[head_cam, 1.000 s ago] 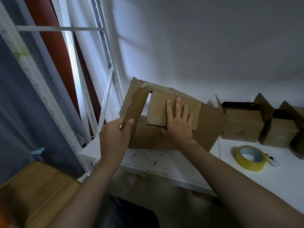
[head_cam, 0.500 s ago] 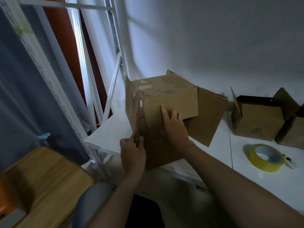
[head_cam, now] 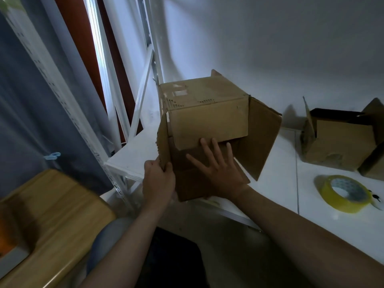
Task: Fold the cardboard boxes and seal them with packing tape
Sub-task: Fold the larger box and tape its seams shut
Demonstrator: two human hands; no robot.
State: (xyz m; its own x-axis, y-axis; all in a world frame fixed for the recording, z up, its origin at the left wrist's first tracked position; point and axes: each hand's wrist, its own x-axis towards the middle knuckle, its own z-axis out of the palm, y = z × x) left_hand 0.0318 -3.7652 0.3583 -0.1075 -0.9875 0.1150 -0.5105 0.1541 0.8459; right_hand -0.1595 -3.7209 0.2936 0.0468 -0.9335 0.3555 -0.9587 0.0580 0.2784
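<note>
A brown cardboard box point(head_cam: 204, 104) lies on its side at the near left corner of the white table point(head_cam: 276, 188), its open end facing me. The top flap hangs down over the opening and the right flap sticks out to the right. My left hand point(head_cam: 159, 180) pinches the lower edge of the left flap. My right hand point(head_cam: 218, 168) lies flat with spread fingers on the bottom flap, fingertips at the top flap's edge. A roll of yellow packing tape point(head_cam: 346, 193) lies flat on the table to the right.
Two more open cardboard boxes point(head_cam: 340, 142) stand at the back right by the white wall. White metal shelf posts point(head_cam: 143, 96) rise left of the box. A wooden surface point(head_cam: 49, 215) sits at lower left, a grey curtain behind it.
The box was turned so its open end faces me and was pulled to the table's near edge. My left hand shifted from the left flap's middle to its lower edge; my right hand slid lower.
</note>
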